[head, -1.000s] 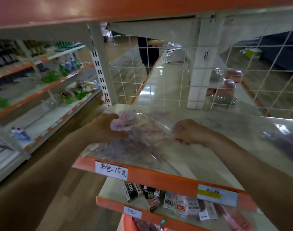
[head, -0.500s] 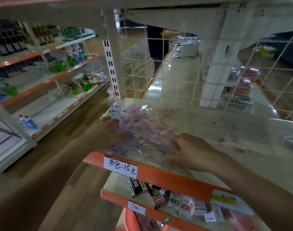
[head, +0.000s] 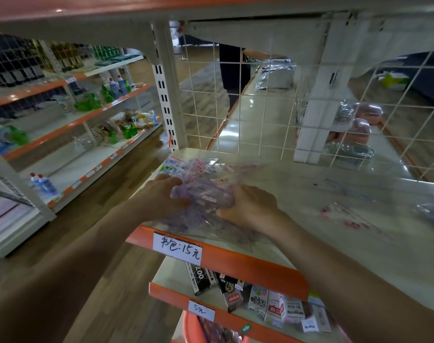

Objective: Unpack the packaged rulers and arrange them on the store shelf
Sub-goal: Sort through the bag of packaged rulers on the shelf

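A heap of clear plastic ruler packages with pink and purple print lies at the front left corner of the cream store shelf. My left hand grips the heap's left side with curled fingers. My right hand grips its right side, fingers bent over the crumpled plastic. A clear flat triangle-shaped ruler lies under the heap by the orange shelf edge. Loose pink-printed pieces lie further right on the shelf.
A white wire grid backs the shelf, and a person in dark clothes stands behind it. The shelf below holds small boxes. An orange basket sits lower down. Another shelving unit with bottles stands at left across the wooden floor.
Both hands have closed in on the heap and now grip it from either side. Half a second ago my right hand lay flat on it. The view has shifted slightly.
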Demonstrator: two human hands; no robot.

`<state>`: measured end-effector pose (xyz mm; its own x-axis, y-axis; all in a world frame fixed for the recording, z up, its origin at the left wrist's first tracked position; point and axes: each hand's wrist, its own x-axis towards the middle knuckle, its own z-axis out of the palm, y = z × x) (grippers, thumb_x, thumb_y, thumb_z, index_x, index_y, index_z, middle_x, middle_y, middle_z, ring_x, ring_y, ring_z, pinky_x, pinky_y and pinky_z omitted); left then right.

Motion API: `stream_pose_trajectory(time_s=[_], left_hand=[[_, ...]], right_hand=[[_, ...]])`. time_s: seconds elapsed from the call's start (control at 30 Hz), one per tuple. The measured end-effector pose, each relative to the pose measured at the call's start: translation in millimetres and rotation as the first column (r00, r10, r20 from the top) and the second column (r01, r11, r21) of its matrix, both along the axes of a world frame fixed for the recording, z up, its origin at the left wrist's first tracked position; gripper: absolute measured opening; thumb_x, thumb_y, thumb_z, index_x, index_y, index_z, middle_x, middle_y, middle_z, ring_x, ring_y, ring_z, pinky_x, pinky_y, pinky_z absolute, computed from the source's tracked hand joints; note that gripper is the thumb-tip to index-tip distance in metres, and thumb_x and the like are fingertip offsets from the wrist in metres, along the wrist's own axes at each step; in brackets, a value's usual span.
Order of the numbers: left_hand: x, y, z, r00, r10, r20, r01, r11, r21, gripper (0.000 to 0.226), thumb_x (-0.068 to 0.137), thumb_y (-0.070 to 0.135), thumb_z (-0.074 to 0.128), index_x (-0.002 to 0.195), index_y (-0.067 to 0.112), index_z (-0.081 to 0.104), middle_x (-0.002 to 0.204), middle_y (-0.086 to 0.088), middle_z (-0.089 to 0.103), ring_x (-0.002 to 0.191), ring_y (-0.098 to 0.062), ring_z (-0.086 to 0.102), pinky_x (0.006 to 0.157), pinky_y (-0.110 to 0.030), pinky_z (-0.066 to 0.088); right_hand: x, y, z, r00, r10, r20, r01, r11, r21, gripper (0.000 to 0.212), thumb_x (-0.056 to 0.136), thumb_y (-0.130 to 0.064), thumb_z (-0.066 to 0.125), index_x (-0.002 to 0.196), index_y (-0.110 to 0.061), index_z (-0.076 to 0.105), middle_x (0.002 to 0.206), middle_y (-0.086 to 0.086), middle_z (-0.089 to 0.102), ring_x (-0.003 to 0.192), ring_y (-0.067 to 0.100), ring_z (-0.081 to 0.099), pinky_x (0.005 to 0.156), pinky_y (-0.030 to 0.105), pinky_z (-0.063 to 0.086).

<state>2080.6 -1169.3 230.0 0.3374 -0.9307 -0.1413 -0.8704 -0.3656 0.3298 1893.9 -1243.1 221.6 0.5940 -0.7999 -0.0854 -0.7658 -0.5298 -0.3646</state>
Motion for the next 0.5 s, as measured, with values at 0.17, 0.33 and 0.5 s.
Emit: stream_pose_trajectory(time_s=[0.17,0.33,0.5], left_hand=[[-0.5,3.5,1.2,1.000,0.005,-0.007,-0.005,1.000,-0.007,0.062,0.085,0.047,0.062,0.139,0.023,0.043,0.147,-0.005,0.034,0.129,-0.026,0.040,0.103,-0.036,0.033],[1.6,3.8,2.3,0.999,0.015,-0.037,-0.015,1.000,0.004,0.061,0.086,0.045,0.062,0.139,0.023,0.043,0.148,-0.004,0.032,0.131,-0.025,0.038,0.104,-0.036,0.033],[7.2,2.1,6.7,0.990,0.047,-0.135,-0.045,0.999,0.015,0.058,0.087,0.040,0.064,0.138,0.021,0.045,0.148,-0.004,0.032,0.121,-0.023,0.046,0.092,-0.031,0.044]], right_hand=[[7.6,-10.1,2.0,0.998,0.017,-0.064,-0.011,0.997,0.081,0.042,0.078,-0.035,0.068,0.114,-0.020,0.054,0.110,0.001,0.060,0.103,0.023,0.059,0.074,0.026,0.039],[-1.0,-30.9,11.2,0.999,0.042,-0.006,-0.039,0.970,0.238,0.021,0.074,-0.022,0.073,0.082,-0.018,0.055,0.083,0.003,0.058,0.076,0.019,0.057,0.062,0.025,0.040],[-25.7,-42.3,27.0,0.984,-0.051,0.172,-0.014,0.935,0.354,0.018,0.075,-0.004,0.066,0.060,-0.014,0.061,0.061,0.007,0.061,0.052,0.014,0.055,0.048,0.022,0.044]])
